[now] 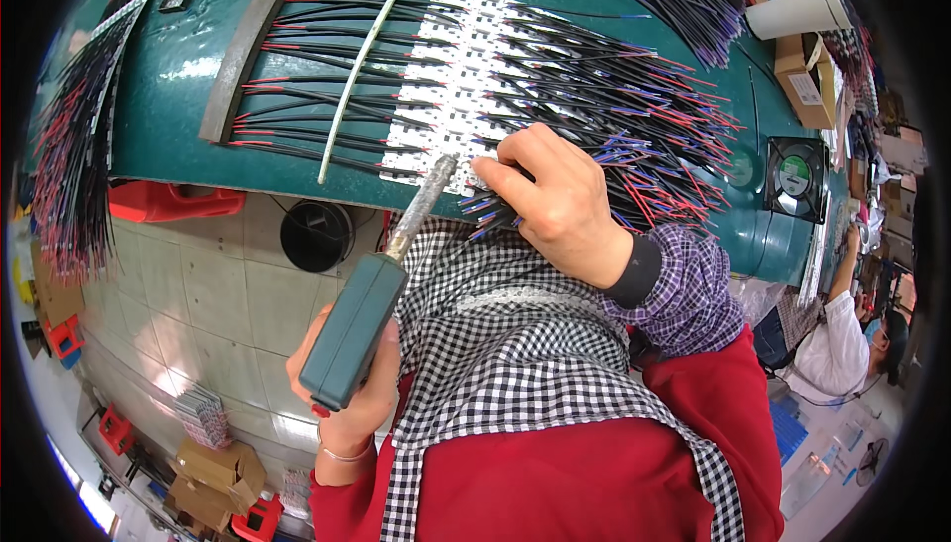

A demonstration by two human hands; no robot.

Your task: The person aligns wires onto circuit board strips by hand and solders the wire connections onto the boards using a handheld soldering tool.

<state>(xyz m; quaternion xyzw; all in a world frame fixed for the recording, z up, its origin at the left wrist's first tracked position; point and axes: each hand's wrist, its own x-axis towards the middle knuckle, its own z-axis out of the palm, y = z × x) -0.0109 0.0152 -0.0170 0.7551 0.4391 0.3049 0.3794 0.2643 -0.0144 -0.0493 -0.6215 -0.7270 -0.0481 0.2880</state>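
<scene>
My left hand (371, 383) is wrapped round the dark green handle of a soldering gun (355, 322). Its blotched metal tip reaches up to the lower end of a panel of white circuit boards (466, 71). Beside the tip my right hand (565, 205) is closed, thumb and forefinger pinched down at the panel's edge. Whatever lies between those fingertips is hidden. Black wires with red ends (297, 91) run out from the panel's left side. A thick spread of black wires with red and blue ends (634, 116) fans out to the right, partly under my right hand.
A dark bar (253, 52) lies across the left wire ends, and a pale thin rod (367, 61) crosses the wires. More wired boards (84, 136) hang at the table's left edge. On the right are a small black fan (795, 177), a cardboard box (804, 81) and a seated co-worker (837, 349).
</scene>
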